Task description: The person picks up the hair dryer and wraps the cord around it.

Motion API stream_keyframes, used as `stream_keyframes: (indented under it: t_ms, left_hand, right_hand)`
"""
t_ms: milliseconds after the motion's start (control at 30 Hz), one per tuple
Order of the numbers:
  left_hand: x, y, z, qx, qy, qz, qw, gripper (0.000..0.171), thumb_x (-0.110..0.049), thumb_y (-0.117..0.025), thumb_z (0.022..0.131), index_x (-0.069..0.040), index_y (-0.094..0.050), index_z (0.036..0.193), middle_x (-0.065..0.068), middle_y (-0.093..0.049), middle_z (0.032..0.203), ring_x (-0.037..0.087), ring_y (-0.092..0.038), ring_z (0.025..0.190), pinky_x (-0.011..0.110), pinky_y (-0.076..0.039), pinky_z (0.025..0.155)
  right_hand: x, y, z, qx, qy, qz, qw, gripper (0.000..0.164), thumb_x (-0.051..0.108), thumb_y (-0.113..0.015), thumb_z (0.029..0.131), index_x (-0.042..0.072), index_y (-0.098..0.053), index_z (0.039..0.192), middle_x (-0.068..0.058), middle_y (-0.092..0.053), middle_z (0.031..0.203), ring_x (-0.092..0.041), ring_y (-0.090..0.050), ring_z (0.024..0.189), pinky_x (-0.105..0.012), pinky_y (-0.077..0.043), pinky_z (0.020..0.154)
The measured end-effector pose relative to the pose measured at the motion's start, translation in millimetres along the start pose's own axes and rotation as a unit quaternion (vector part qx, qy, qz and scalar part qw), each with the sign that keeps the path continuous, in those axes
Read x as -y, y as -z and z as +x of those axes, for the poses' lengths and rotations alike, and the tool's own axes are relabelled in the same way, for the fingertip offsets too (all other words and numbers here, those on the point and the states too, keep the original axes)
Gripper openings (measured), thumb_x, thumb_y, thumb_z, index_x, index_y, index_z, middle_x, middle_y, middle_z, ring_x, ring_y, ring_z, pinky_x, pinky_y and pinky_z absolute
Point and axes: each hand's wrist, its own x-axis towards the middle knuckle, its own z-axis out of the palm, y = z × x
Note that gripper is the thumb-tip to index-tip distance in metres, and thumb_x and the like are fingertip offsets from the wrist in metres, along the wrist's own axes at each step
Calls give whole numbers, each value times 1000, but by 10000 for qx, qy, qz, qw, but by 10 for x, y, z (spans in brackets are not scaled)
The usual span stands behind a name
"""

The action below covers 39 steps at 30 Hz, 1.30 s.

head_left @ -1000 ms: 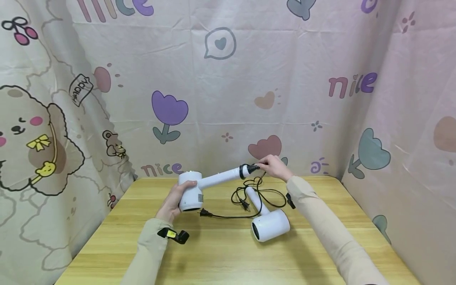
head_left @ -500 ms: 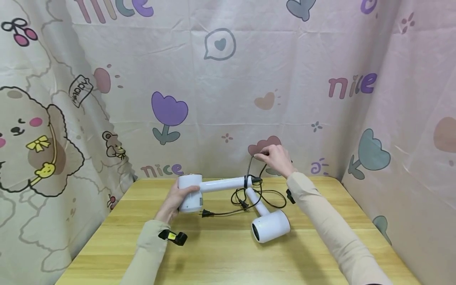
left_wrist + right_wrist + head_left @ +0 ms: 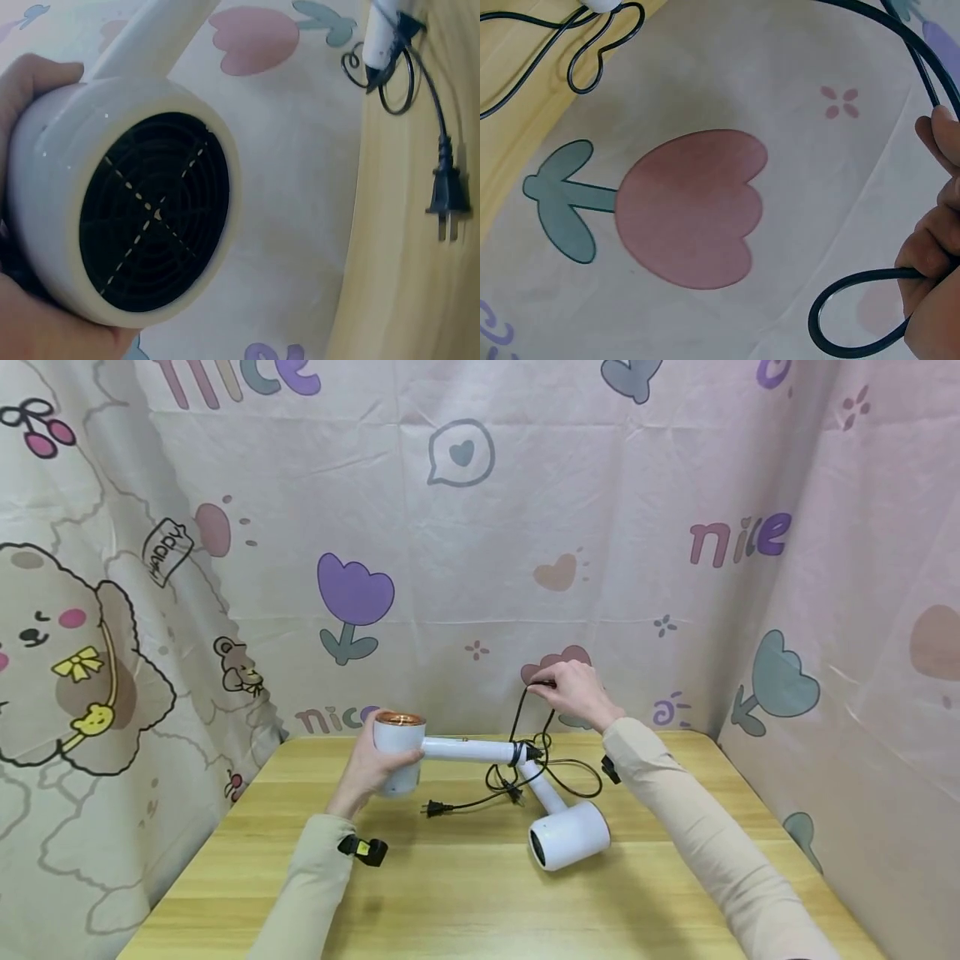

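My left hand (image 3: 366,770) grips a white hair dryer (image 3: 400,739) round its barrel, above the table. Its copper-coloured mouth faces up, and its black rear grille (image 3: 154,214) fills much of the left wrist view. The handle (image 3: 476,749) points right, nearly level, with black cord looped round its end. Just above that end, my right hand (image 3: 576,692) pinches the cord (image 3: 814,322), which makes a bend beside the fingers in the right wrist view. The plug (image 3: 437,808) on a cord lies left of the handle's end, low over the table.
A second white hair dryer (image 3: 570,837) lies on the wooden table (image 3: 450,893), its handle pointing back left. Coiled black cord and another plug (image 3: 513,792) lie by that handle. A printed cloth (image 3: 480,568) hangs behind and on both sides.
The held dryer's handle has swung down from an upward slant to nearly level, and its copper mouth has tipped into view. My right hand has risen with the cord, now looped round the handle's end.
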Motion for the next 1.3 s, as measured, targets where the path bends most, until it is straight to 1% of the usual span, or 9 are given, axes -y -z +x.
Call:
stream_keyframes:
  t_ms: [100, 200, 333, 500, 600, 733, 867, 1067, 1300]
  left_hand:
    - [-15, 21, 17, -74, -66, 206, 9997, 92, -18, -85, 74, -14, -28, 147, 19, -49, 132, 37, -55, 109, 47, -53, 86]
    - [-23, 30, 33, -284, 51, 323, 9991, 95, -21, -85, 73, -14, -28, 148, 19, -50, 131, 37, -56, 109, 47, -53, 86]
    - [-26, 15, 46, -675, 221, 399, 9967, 96, -22, -85, 73, -14, -26, 150, 19, -50, 129, 35, -56, 108, 47, -54, 86]
    - [-26, -50, 48, -1267, 245, 278, 9913, 94, -18, -84, 72, -12, -29, 147, 20, -51, 127, 35, -56, 105, 48, -54, 85]
    - [-15, -100, 39, -1819, 374, 181, 9824, 95, -19, -84, 71, -14, -29, 148, 20, -52, 127, 35, -57, 104, 49, -54, 84]
    - [25, -158, 32, -2563, 535, -70, 9651, 96, -21, -83, 70, -15, -29, 149, 22, -53, 128, 37, -57, 105, 51, -54, 85]
    - [54, -189, 34, -3018, 607, -419, 9505, 95, -21, -83, 70, -16, -30, 149, 21, -55, 128, 36, -57, 107, 50, -53, 88]
    - [87, -174, 43, -3244, 852, -957, 9372, 93, -21, -83, 72, -18, -29, 149, 18, -52, 132, 32, -54, 111, 46, -51, 91]
    - [38, -148, 20, -2957, 1123, -2213, 9225, 83, -16, -82, 77, -17, -33, 144, 5, -48, 124, 21, -55, 107, 34, -57, 84]
  right_hand:
    - [79, 25, -9, 84, 205, 4, 9998, 16, 30, -72, 89, 19, -79, 99, 3, -75, 86, -12, -65, 66, -36, -53, 64]
    - [152, 41, -17, 107, 319, -21, 9994, 16, 30, -72, 89, 19, -79, 99, 3, -75, 86, -11, -64, 67, -35, -52, 63]
    - [235, 41, -38, 136, 435, -64, 9989, 15, 29, -72, 89, 18, -79, 98, 3, -75, 85, -12, -65, 68, -34, -52, 61]
    - [289, -12, -73, 233, 611, -88, 9978, 15, 28, -71, 90, 18, -78, 99, 3, -75, 85, -7, -61, 62, -29, -49, 55]
    - [301, -57, -100, 309, 742, -30, 9968, 17, 26, -68, 93, 17, -78, 103, 2, -76, 88, -5, -55, 57, -26, -45, 54]
    - [296, -113, -159, 446, 870, 95, 9952, 20, 24, -65, 95, 13, -76, 108, 0, -76, 90, -4, -49, 53, -24, -41, 54]
    - [259, -187, -243, 658, 955, 208, 9930, 19, 23, -62, 97, 12, -75, 106, 0, -74, 83, -4, -46, 51, -23, -39, 51]
    - [176, -313, -382, 884, 962, 576, 9898, 20, 25, -60, 98, 13, -73, 107, 2, -73, 86, -4, -56, 64, -26, -49, 62]
    - [-4, -368, -487, 963, 532, 1332, 9850, 16, 23, -55, 101, 21, -70, 95, 9, -57, 70, -7, -45, 58, -26, -43, 60]
